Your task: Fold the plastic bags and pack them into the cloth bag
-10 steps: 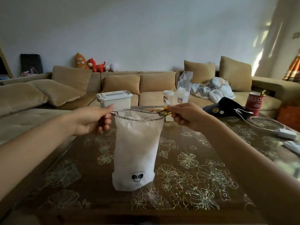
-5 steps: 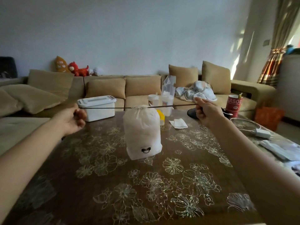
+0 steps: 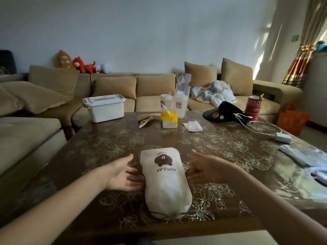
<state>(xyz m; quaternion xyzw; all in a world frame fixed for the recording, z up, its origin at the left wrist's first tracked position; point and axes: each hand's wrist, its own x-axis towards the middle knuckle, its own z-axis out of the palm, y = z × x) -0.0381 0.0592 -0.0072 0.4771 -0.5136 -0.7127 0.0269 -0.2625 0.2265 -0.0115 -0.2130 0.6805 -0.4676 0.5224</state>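
stuffed cloth bag (image 3: 164, 181) lay flat on the table (image 3: 106, 144), cinched end toward the person, left hand (image 3: 122, 174) just left of it, right hand (image 3: 207, 168) just right, palms facing in, both grips were wide open, holding nothing

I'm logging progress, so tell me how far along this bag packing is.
Done: the cloth bag lies stuffed on the table, its near-end mouth gathered by its cord. In hand: the left hand and right hand, both open, flank it, apparently settling or releasing it. Left: probably nothing, though pale sheets at the table's right edge might be more bags; I cannot tell.
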